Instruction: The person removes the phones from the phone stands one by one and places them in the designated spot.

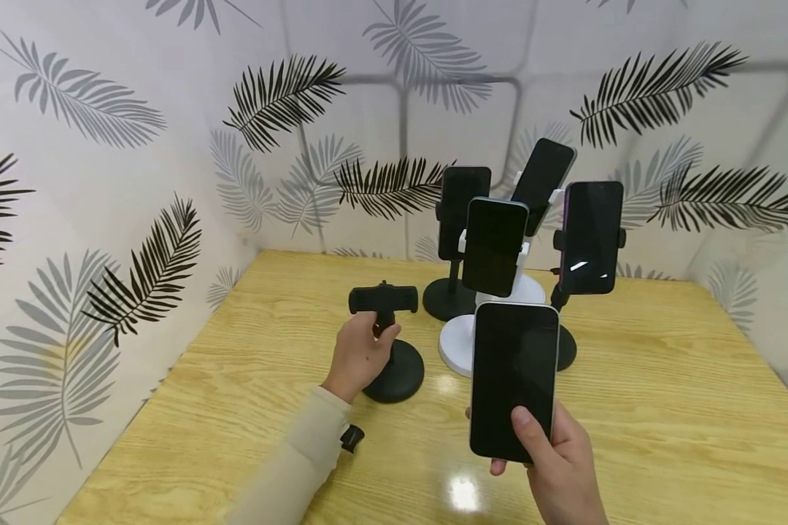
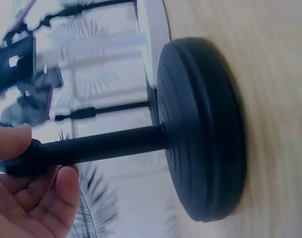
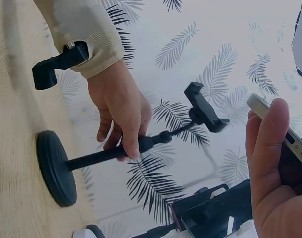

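My left hand [image 1: 362, 354] grips the upper pole of a black phone stand [image 1: 400, 375], thumb and fingers around it just under the clamp. The stand's clamp [image 3: 206, 110] carries no phone, and its round base [image 2: 205, 129] rests on the table. To the right, my right hand [image 1: 568, 459] holds a smartphone [image 1: 515, 372] upright above the table, dark screen towards me, with the thumb over the lower screen. In the right wrist view, the phone's pale edge [image 3: 293, 144] shows beside the thumb; part of that hand lies outside the picture.
Several phones stand in holders at the back right, including one on a white stand [image 1: 458, 346], a purple-edged one [image 1: 591, 237] and a tilted one [image 1: 545, 175]. Leaf-patterned walls [image 1: 368, 131] border the wooden table [image 1: 236, 394].
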A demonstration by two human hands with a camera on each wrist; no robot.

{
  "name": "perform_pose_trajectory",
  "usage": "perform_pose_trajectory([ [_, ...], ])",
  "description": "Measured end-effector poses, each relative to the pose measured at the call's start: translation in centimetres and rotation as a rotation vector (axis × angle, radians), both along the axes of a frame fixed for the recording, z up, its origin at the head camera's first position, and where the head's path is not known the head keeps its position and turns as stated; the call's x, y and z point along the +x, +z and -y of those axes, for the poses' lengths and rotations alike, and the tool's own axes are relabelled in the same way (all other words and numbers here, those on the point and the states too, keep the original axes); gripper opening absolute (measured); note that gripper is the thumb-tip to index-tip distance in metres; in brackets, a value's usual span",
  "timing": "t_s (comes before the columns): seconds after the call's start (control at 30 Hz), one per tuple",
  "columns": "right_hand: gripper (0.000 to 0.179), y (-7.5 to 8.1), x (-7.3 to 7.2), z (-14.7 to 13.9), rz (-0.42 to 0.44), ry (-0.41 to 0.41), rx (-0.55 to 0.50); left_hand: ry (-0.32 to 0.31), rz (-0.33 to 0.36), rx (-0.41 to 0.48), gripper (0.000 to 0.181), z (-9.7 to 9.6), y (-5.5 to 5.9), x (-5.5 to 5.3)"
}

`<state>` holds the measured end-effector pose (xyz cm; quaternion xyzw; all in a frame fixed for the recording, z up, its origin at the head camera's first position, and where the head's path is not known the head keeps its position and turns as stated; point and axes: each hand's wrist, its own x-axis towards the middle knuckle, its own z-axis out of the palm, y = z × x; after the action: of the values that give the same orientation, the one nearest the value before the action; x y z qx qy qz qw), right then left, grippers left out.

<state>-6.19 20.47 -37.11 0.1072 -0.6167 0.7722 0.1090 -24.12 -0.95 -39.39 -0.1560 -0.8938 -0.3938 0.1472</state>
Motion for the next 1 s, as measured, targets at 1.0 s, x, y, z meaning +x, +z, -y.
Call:
perform_pose_trajectory([
  [1.0,0.032,-1.0,0.0,0.0,0.03,0.013,0.002,0.111,0.138,-0.074,0.028,6.9,0.9,-8.5],
])
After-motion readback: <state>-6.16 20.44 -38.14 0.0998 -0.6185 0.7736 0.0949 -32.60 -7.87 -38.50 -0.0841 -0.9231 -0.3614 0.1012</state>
